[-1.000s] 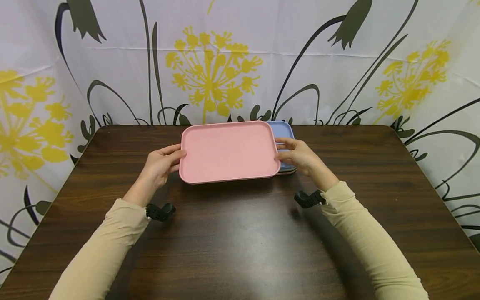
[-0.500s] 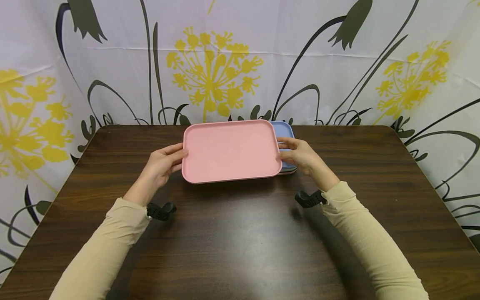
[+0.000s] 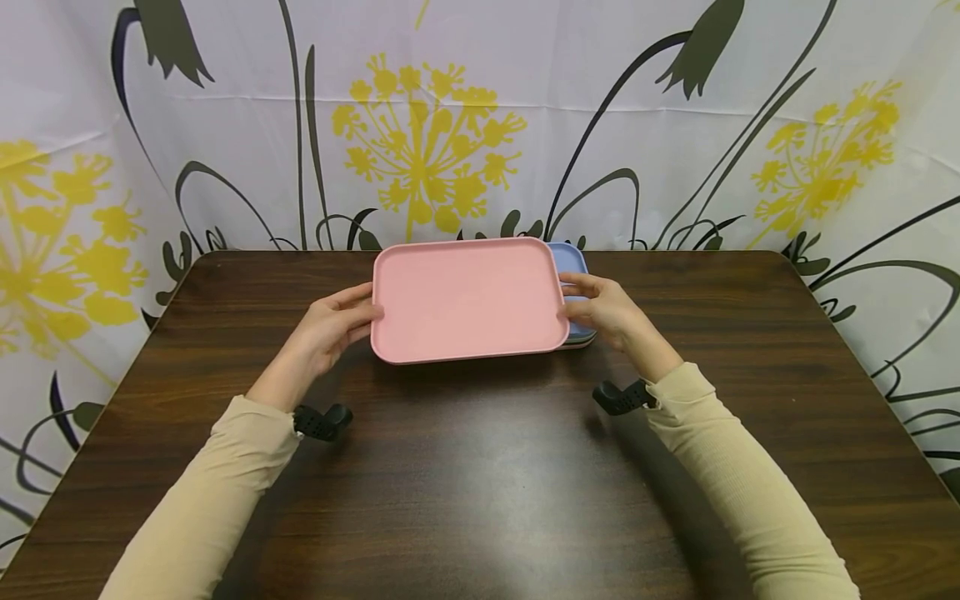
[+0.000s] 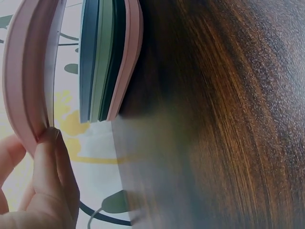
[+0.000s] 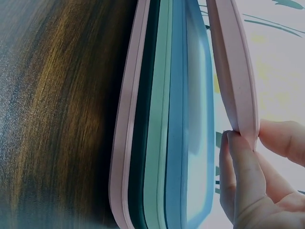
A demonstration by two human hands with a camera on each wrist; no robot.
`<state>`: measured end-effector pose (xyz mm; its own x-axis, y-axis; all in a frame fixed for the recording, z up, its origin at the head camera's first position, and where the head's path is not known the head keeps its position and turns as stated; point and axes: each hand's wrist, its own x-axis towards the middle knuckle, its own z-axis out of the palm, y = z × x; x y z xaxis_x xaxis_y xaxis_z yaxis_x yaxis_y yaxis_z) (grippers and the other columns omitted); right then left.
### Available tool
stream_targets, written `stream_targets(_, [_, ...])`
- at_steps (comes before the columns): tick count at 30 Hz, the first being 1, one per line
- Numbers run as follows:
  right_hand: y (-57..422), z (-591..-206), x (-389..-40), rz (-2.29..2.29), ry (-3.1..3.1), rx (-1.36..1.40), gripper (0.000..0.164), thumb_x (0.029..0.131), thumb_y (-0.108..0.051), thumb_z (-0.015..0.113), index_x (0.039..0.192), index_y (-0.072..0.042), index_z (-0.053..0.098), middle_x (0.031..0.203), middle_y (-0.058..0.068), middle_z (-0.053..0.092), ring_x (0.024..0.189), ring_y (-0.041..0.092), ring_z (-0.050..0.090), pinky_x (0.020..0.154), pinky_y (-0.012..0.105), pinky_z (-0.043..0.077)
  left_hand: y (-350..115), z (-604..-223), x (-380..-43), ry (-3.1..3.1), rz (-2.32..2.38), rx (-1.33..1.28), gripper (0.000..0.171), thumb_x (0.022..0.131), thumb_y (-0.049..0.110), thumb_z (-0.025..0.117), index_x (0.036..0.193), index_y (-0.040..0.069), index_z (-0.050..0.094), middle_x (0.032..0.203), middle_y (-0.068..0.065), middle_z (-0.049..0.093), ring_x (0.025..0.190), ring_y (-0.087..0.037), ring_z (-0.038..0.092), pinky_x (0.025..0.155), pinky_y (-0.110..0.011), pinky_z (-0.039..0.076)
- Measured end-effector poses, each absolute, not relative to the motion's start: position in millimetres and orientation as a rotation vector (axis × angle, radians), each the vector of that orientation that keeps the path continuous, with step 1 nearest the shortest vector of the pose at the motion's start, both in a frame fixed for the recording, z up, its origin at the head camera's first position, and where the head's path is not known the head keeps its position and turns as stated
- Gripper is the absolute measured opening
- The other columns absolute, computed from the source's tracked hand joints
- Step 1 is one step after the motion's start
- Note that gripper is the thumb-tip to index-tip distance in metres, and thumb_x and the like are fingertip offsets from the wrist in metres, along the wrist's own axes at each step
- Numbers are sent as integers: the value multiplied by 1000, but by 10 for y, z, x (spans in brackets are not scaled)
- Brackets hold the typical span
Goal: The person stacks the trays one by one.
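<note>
A pink rectangular tray [image 3: 471,302] with rounded corners hangs level between both hands, its inner side facing up. My left hand [image 3: 324,330] pinches its left short edge, thumb on the rim and fingers beneath. On the opposite short edge, my right hand [image 3: 603,310] pinches the rim the same way. Below is a stack of trays with a blue tray [image 3: 568,260] on top, mostly hidden by the pink one. In the right wrist view, a light green tray [image 5: 159,143], a dark green tray [image 5: 142,143] and another pink tray [image 5: 125,143] show under the blue one, with a gap above the stack.
The stack sits on a dark brown wooden table [image 3: 480,467] near its back edge. Behind it hangs a white curtain [image 3: 465,150] with yellow flowers and grey stems. Black wrist cameras are strapped to both wrists.
Both hands have carried the pink tray slightly to the right and a little farther back, covering more of the blue tray. The stack has stayed in place.
</note>
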<state>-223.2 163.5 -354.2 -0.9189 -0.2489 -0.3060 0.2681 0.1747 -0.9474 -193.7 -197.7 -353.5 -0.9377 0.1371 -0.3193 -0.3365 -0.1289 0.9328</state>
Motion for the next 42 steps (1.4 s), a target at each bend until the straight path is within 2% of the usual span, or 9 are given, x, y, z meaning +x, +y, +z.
stream_targets(2, [1644, -3540, -2229, -1796, 2068, 18, 65, 88, 10, 54, 148, -1, 32, 146, 24, 39, 88, 2, 58, 73, 11, 53, -1970, -3538, -1941, 1862, 2101, -194, 71, 91, -4, 57, 151, -2, 19, 121, -8, 64, 83, 5, 64, 74, -12, 56])
stream_targets(4, [1652, -3535, -2227, -1801, 2071, 19, 65, 88, 10, 54, 148, -1, 32, 146, 25, 39, 87, 1, 58, 73, 11, 53, -1962, -3531, -1939, 1890, 2059, -174, 71, 91, -3, 55, 152, 0, 17, 144, -21, 45, 83, 6, 63, 75, -12, 56])
stream_targets(6, [1658, -3531, -2228, -1806, 2073, 19, 65, 87, 11, 54, 148, -1, 32, 146, 25, 39, 87, 1, 57, 73, 10, 53, -1958, -3522, -1936, 1907, 2023, -160, 71, 92, -3, 54, 152, 1, 16, 155, -24, 24, 83, 7, 63, 75, -12, 56])
stream_targets(16, [1694, -3515, -2236, -1831, 2076, 42, 66, 86, 12, 54, 147, 0, 33, 146, 26, 38, 85, 1, 58, 72, 10, 54, -1936, -3500, -1932, 1964, 1920, -101, 72, 91, -4, 52, 153, 5, 17, 158, -18, 21, 87, 8, 59, 76, -13, 55])
stream_targets(23, [1731, -3513, -2250, -1848, 2082, 42, 68, 84, 16, 51, 148, 1, 31, 146, 26, 37, 84, -2, 57, 71, 10, 53, -1891, -3475, -1939, 1947, 1940, -103, 72, 91, -7, 51, 153, 5, 17, 158, -18, 20, 86, 5, 60, 76, -13, 56])
stream_targets(36, [1795, -3494, -2257, -1841, 2112, 25, 73, 80, 19, 49, 148, 1, 31, 146, 25, 37, 87, 2, 52, 69, 11, 50, -1785, -3472, -1964, 1931, 1993, -105, 71, 91, -10, 51, 152, 4, 18, 157, -20, 21, 84, 5, 61, 74, -13, 56])
stream_targets(42, [1817, -3482, -2260, -1836, 2124, 37, 73, 79, 18, 49, 148, 0, 31, 148, 23, 36, 101, 10, 52, 69, 10, 50, -1723, -3490, -1977, 1958, 2016, -135, 70, 90, -11, 51, 151, 4, 22, 156, -19, 25, 82, 5, 60, 71, -12, 56])
